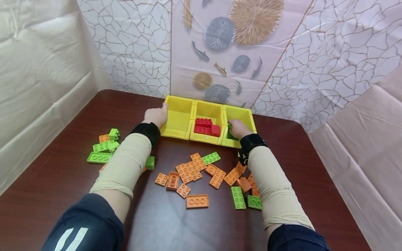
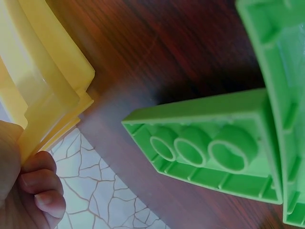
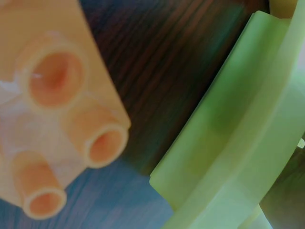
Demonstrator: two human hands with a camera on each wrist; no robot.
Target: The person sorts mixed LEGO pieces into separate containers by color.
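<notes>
A yellow three-compartment bin [image 1: 192,120] stands at the back of the table. My left hand [image 1: 156,116] grips its left wall; in the left wrist view the fingers [image 2: 43,183] curl at the yellow edge. My right hand [image 1: 240,129] reaches into the right compartment, its fingers bent at a dark green building brick [image 1: 230,126]. More green lies below those fingers, partly hidden by the hand. Red bricks [image 1: 204,129] fill part of the middle compartment. The left compartment shows only its yellow floor. The right wrist view does not show the right hand.
Orange bricks [image 1: 189,171] and a few green ones [image 1: 238,198] lie scattered in front of the bin. Another group of green bricks [image 1: 99,157] with some orange lies at the left, partly behind the left forearm. Patterned cloth [image 1: 132,45] hangs behind the table.
</notes>
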